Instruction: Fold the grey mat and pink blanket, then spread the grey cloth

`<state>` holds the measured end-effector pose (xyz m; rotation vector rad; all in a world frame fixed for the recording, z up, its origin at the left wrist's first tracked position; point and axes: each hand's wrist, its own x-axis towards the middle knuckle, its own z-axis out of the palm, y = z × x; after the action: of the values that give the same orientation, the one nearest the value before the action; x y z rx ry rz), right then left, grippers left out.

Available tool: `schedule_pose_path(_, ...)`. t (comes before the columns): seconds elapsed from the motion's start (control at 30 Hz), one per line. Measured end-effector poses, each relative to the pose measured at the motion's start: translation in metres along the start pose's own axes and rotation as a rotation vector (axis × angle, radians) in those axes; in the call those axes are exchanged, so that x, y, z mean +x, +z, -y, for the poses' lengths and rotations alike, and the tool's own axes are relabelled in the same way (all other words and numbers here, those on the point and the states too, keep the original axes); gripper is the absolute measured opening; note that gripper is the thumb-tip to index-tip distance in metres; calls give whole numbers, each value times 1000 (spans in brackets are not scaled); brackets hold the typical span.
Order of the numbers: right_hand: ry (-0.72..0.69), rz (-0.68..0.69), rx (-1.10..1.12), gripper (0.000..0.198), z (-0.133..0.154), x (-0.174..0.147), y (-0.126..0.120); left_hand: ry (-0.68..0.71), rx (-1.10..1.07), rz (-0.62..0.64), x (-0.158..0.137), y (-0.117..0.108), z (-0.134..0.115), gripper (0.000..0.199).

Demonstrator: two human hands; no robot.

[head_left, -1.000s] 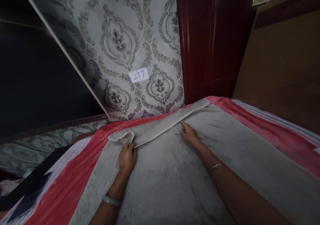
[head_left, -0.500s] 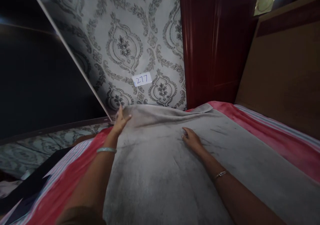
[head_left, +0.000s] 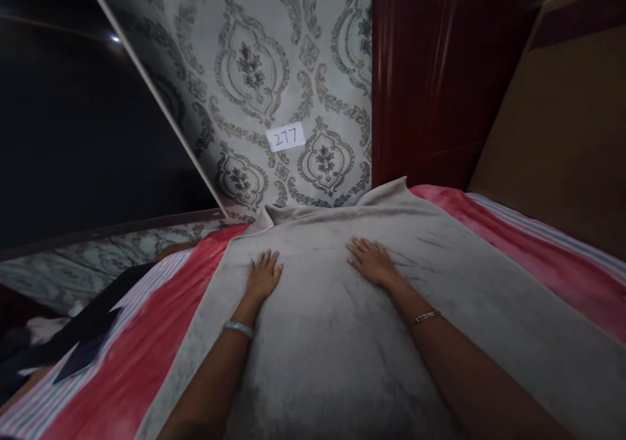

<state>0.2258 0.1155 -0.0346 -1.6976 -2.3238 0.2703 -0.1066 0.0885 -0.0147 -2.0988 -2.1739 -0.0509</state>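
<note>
A large grey cloth [head_left: 317, 309], soft like a towel or blanket, is spread out in front of me, with its far edge rumpled against the wall. My left hand [head_left: 263, 274] lies flat on it, left of the middle, fingers stretched out. To the right, my right hand [head_left: 372, 261] also rests flat on the cloth with its fingers spread. Neither hand holds anything. Faint creases run beside the right hand, and the cloth's far corners are turned up.
Beneath the grey cloth shows a red cloth [head_left: 147, 336], over a striped sheet [head_left: 533, 225]. Behind stand a patterned wall [head_left: 337, 81] with a paper label [head_left: 286, 137] reading 277, a dark red panel [head_left: 430, 81] and a brown board [head_left: 567, 127]. A large dark panel [head_left: 88, 133] is at left.
My left hand has come down from the cloth's far left edge, nearer to me, and now lies flat. My right hand's fingers have straightened onto the cloth. The far corners have shifted.
</note>
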Motion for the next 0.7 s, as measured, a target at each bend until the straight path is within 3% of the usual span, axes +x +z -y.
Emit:
schedule_pose_path(0.13,16,-23,-32,54,0,-4,1,-171,11,14,-11,-8,-15,65)
schedule_pose_path(0.23,25,-1,-75,56,0,-4,5,-243,-26,107,-19,-12,-16,72)
schedule_pose_path(0.4,52,36,-126,62,-11,-8,8,-203,-74,193,-40,-19,15,73)
schedule_pose_path(0.57,156,23,-146,72,-60,-28,1,-290,-67,159,-67,-20,67,71)
schedule_pose_path(0.7,225,-114,-101,76,-124,-56,-2,-315,-51,123,-77,-16,92,70)
